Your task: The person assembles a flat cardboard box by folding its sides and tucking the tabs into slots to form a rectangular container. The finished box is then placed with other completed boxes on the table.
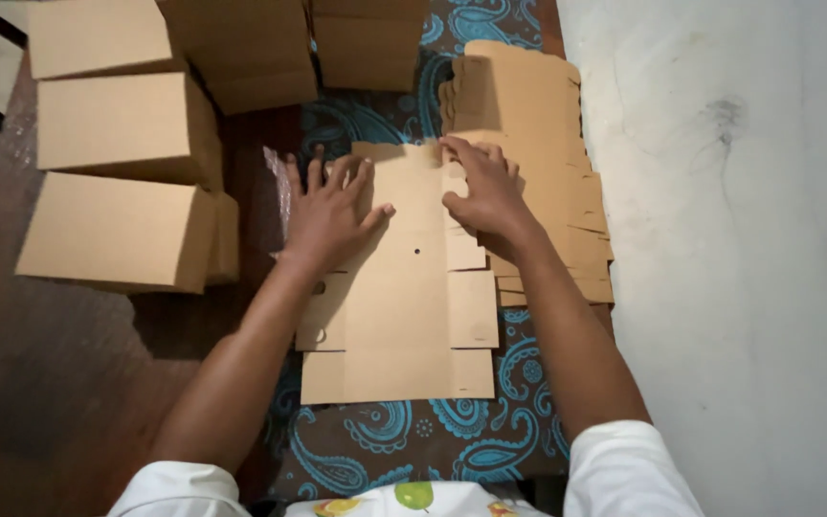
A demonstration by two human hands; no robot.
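A flat, die-cut brown cardboard box blank (404, 306) lies unfolded on a dark cloth with a blue paisley pattern (385, 450), directly in front of the person. Both hands press on the far half of the blank.

The left hand (329, 209) lies palm down on the blank's upper left area, fingers spread apart and extended, with the thumb angled toward the centre. The right hand (486, 191) rests on the upper right area; its fingers are held close together and reach to the far edge of the blank. Neither hand is clamped on anything.

Just right of the blank, partly under its edge, sits a stack of identical flat brown cardboard blanks (538, 144). A crumpled clear plastic sheet (276, 187) appears to lie beside the left hand, though the dim view makes this uncertain.

To the left, on the dark wooden surface (50, 383), stand several assembled brown cardboard boxes (117, 230). A pale wall (739, 239) borders the right side.
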